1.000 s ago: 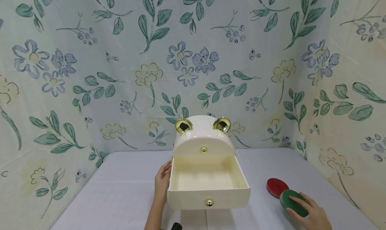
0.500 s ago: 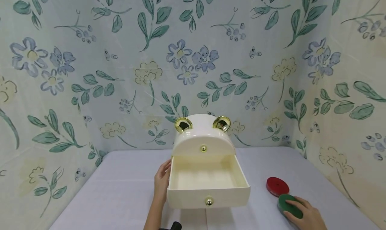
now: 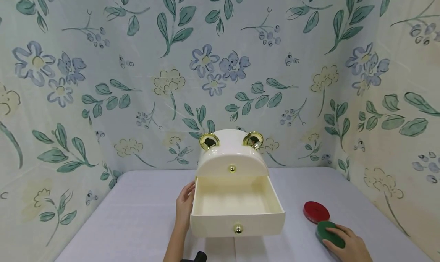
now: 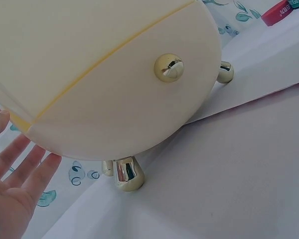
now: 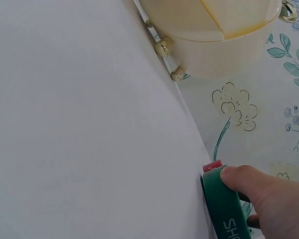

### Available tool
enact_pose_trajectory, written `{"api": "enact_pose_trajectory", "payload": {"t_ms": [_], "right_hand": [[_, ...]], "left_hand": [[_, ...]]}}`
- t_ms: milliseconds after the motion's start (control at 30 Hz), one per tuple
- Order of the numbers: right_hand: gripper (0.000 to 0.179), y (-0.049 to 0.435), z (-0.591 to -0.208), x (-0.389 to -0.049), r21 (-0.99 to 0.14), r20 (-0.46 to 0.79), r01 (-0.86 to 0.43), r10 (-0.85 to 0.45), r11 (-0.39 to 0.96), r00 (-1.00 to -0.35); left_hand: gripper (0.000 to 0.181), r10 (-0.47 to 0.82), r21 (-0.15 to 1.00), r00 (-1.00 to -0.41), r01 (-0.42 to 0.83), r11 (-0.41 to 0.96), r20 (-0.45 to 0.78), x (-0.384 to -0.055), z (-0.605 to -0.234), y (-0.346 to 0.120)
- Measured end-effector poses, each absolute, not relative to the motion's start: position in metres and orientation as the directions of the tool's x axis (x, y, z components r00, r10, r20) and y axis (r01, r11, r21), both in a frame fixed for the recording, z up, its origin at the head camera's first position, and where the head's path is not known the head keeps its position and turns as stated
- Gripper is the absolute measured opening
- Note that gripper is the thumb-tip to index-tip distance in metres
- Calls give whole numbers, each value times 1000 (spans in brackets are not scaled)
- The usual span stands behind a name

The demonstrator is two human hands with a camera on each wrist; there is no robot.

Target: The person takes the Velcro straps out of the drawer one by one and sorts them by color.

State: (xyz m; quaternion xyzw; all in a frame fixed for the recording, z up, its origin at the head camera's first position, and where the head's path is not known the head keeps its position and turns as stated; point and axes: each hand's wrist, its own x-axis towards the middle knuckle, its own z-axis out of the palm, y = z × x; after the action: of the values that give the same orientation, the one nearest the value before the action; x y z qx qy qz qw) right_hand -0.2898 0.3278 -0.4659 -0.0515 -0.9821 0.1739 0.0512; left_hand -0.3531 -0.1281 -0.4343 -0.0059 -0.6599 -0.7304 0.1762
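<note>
A cream cabinet (image 3: 231,155) with gold-ringed eyes and a round gold knob stands mid-table, its lower drawer (image 3: 238,225) pulled out with a bare inside. At the cabinet's left side, my left hand (image 3: 185,204) touches it with extended fingers; in the left wrist view, the fingertips (image 4: 52,160) lie right at the curved edge. My right hand (image 3: 354,245) grips a flat green disc (image 3: 330,234) with white lettering on its side, thumb and fingers on opposite sides of it in the right wrist view. Just behind lies a matching red disc (image 3: 316,212), partly overlapped by the green one.
A pale cloth covers the table (image 3: 137,216). Flower-printed fabric (image 3: 220,63) rises at the back and both sides. Short gold feet (image 4: 128,174) support the cabinet. A small black object (image 3: 200,256) shows at the bottom edge beside the left forearm.
My right hand and the green disc have shifted slightly left, then stayed still over the last half second. My left hand, the drawer and the red disc look unmoved.
</note>
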Motion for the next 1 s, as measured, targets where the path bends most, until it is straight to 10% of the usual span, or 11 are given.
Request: {"api": "enact_pose_trajectory", "payload": {"t_ms": [1000], "right_hand": [[69, 331, -471, -294, -341, 82, 59, 92, 938, -992]], "left_hand": [[39, -266, 961, -934, 266, -74, 238, -356, -437, -128]]}}
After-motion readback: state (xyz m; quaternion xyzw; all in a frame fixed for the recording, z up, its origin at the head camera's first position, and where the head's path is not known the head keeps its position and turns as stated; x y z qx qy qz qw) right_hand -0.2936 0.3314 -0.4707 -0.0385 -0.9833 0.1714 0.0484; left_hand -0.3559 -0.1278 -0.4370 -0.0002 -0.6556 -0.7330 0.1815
